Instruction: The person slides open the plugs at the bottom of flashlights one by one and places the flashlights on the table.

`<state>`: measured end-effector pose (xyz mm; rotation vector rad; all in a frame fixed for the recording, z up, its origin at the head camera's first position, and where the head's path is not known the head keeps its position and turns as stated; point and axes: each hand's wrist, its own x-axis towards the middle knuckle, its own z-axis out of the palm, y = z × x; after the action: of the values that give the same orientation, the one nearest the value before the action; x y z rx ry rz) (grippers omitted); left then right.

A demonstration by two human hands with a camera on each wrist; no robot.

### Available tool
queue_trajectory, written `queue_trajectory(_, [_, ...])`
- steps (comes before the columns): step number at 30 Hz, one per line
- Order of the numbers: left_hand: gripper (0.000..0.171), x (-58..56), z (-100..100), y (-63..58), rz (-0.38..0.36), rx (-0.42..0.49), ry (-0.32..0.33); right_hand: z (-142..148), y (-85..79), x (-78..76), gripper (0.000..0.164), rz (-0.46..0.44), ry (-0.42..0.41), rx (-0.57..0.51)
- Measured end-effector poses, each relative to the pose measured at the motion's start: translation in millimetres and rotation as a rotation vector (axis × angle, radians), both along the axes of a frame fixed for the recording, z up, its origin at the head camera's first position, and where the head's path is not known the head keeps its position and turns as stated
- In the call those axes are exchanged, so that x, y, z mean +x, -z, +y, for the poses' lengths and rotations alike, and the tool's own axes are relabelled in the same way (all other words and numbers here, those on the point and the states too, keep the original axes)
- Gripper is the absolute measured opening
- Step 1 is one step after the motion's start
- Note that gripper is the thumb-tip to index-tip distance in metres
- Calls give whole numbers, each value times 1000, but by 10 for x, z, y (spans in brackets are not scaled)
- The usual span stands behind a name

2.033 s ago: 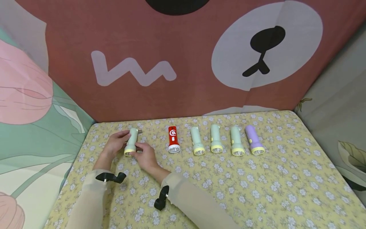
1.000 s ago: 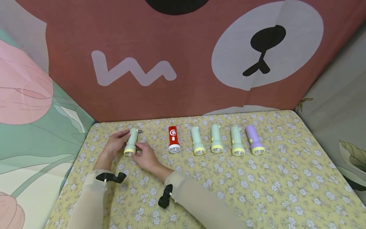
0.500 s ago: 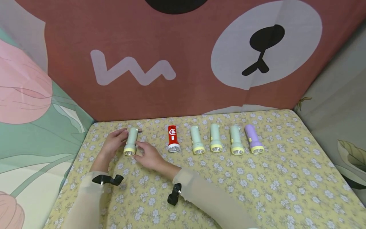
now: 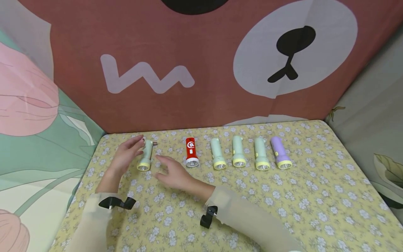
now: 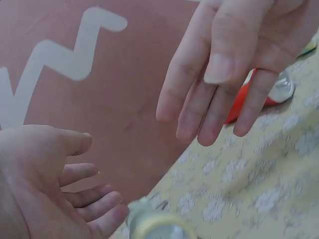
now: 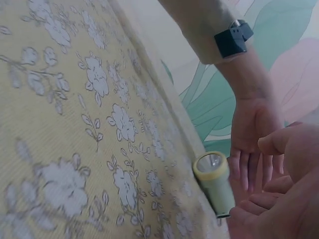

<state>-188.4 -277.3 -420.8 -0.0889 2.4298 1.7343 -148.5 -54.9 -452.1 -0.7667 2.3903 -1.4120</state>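
By the left edge of the worktop (image 4: 299, 210), the left hand (image 4: 124, 156) hovers with fingers released beside a pale-green flashlight (image 4: 145, 159); contact is unclear. A gap follows, then the right hand (image 4: 177, 173), fingers loosely parted, holding nothing. Farther right, a red flashlight (image 4: 190, 151), three matching green flashlights (image 4: 238, 152) and a purple flashlight (image 4: 280, 151) lie near the back edge.

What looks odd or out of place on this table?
The leftmost green flashlight has what look like metal prongs sticking out sideways near its back end; none show on the other flashlights. Nothing looks spilled or damaged.
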Motion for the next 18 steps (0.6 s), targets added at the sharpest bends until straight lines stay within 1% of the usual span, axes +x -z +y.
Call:
queue_trajectory(5, [61,12,128,-50,22,-2,47,193,-82,85,64,-2,-9,-35])
queue_trajectory(9, [60,18,218,-57,19,-5,78,384,-137,133,65,-12,9,-66])
queue_trajectory(11, [59,18,260,-46,16,-4,90,482,-154,141,66,-1,29,-64])
queue_trajectory(13, [59,13,301,-26,18,7,102,576,-169,142,66,10,52,-87])
queue_trajectory(18, [60,0,432,23,35,47,145,757,-177,109,66,56,135,-127])
